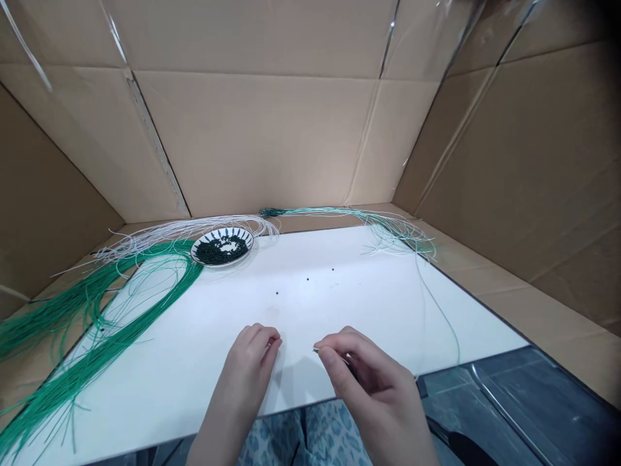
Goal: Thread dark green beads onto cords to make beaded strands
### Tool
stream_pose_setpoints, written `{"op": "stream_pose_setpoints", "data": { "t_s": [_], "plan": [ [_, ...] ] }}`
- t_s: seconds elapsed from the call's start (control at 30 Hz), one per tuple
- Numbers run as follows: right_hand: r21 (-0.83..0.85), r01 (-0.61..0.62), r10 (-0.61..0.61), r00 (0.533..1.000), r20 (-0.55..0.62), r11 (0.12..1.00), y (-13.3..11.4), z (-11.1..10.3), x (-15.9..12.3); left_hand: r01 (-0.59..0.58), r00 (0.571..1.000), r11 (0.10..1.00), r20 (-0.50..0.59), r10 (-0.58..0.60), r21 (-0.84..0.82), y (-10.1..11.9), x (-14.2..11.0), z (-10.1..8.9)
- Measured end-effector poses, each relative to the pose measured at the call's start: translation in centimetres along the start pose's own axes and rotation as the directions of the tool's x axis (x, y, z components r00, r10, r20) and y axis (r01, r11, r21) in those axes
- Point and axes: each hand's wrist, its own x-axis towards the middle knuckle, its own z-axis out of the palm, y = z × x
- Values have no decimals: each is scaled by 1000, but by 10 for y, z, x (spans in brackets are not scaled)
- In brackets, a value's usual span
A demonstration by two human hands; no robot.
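My right fingers (339, 359) pinch a thin strand (315, 349) firmly over the white board (291, 304). My left fingers (264, 340) curl together; any hold is unclear.

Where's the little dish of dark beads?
In the head view, the dish sits at the far left edge of the white board, beside the green strands.

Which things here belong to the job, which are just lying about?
Likely in use:
right hand, pinching a thin strand
left hand
plate of dark beads
white strands
green strands

Just lying about:
stray beads on the white board
cardboard walls
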Motion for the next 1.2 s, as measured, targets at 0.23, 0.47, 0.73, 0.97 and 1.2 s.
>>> {"op": "stream_pose_setpoints", "data": {
  "t_s": [0.23,0.47,0.73,0.97,1.2],
  "plan": [
    [59,-23,23,1000,14,998,3,-1,1,3,1000,999,12,-3,44,-6,2,14],
    [17,17,-17,999,32,1000,0,-2,-4,-31,998,999,-51,29,-25,16,-8,-1],
    [-71,14,0,981,192,997,-9,-6,-10,-127,991,835,-27,134,-535,65,-27,-35],
    [7,-133,129,971,200,991,-17,-1,-16,-85,994,743,-10,105,-663,62,-29,-35],
    [23,-161,153,967,202,987,-20,3,-18,-68,995,762,11,98,-644,66,-30,-38]
  ]
}}
